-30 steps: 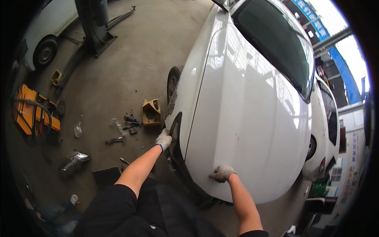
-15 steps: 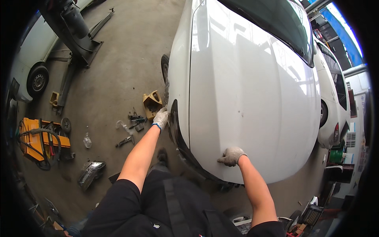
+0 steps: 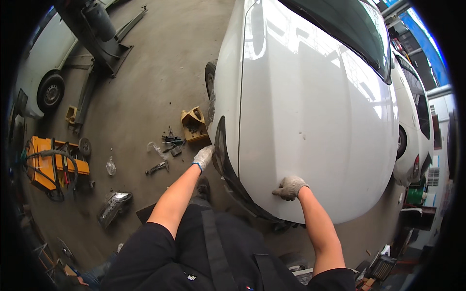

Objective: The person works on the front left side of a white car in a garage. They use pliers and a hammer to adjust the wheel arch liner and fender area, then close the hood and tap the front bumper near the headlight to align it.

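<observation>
A white car (image 3: 320,121) stands in front of me with its bonnet shut. My left hand (image 3: 204,156), in a pale knitted glove with a blue cuff, reaches to the dark headlight area (image 3: 221,145) at the car's left front corner. Its fingertips are partly hidden there, so their grip is unclear. On the front of the bonnet rests my right hand (image 3: 290,188) in a greyer, soiled glove. Its fingers are curled closed, and anything inside them is hidden. A dark strip (image 3: 236,190) runs along the front edge below the bonnet.
Beside the wheel, a cut-open yellow jug (image 3: 194,127) holds small parts. Hand tools (image 3: 172,140), a hammer (image 3: 158,168) and a loose headlight (image 3: 114,208) lie on the floor. An orange wheeled machine (image 3: 56,165) stands left, near a lift post (image 3: 99,43). Another white car (image 3: 412,121) stands right.
My left hand has shifted a little toward me along the car's corner. The right hand stays curled on the bonnet. The whole view has moved slightly.
</observation>
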Demonstrator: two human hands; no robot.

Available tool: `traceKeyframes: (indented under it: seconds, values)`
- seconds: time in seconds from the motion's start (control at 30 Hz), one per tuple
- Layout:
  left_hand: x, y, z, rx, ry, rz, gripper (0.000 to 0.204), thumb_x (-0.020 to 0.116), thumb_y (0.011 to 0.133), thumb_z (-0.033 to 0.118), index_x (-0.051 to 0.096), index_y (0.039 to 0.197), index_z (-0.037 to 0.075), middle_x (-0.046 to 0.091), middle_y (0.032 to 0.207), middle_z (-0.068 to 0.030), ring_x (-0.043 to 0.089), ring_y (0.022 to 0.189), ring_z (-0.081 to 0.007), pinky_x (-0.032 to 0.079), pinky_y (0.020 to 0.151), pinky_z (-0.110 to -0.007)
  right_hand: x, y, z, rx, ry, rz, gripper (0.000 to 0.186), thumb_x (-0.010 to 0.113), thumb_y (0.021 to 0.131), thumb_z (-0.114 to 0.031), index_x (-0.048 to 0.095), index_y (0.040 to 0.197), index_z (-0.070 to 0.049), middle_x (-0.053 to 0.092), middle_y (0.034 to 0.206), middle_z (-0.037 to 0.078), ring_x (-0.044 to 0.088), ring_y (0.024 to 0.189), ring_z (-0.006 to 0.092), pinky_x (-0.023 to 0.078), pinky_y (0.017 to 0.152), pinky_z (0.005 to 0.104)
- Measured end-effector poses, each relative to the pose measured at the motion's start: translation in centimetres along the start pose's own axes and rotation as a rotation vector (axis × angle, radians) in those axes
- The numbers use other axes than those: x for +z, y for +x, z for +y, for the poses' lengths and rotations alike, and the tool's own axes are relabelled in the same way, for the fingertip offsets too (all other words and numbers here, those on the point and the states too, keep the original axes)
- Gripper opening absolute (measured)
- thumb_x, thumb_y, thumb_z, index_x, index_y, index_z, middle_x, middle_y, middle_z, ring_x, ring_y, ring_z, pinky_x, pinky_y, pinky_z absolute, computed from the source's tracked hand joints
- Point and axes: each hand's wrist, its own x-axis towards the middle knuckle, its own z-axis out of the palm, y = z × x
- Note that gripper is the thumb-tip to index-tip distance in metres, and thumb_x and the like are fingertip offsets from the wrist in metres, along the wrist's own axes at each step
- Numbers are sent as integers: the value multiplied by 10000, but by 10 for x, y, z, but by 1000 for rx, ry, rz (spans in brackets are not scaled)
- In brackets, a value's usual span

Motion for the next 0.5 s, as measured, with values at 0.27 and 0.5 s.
traceKeyframes:
  seconds: [0.27,0.5]
  values:
    - [50,-98,-82,-351,126,-122,562,436,920,462,693,1167,27,615,1291,-265,558,1234,-446,440,1044,-487,5,-5,-3,17,-17,1,470,599,899,-504,716,682,-105,691,649,40,670,615,177,554,680,353]
    - [32,-163,-137,-599,131,-133,577,470,917,478,693,1210,34,611,1321,-243,563,1260,-411,435,1071,-458,17,-4,1,-20,5,84,488,616,905,-476,702,651,-68,688,627,50,669,578,173,551,635,338]
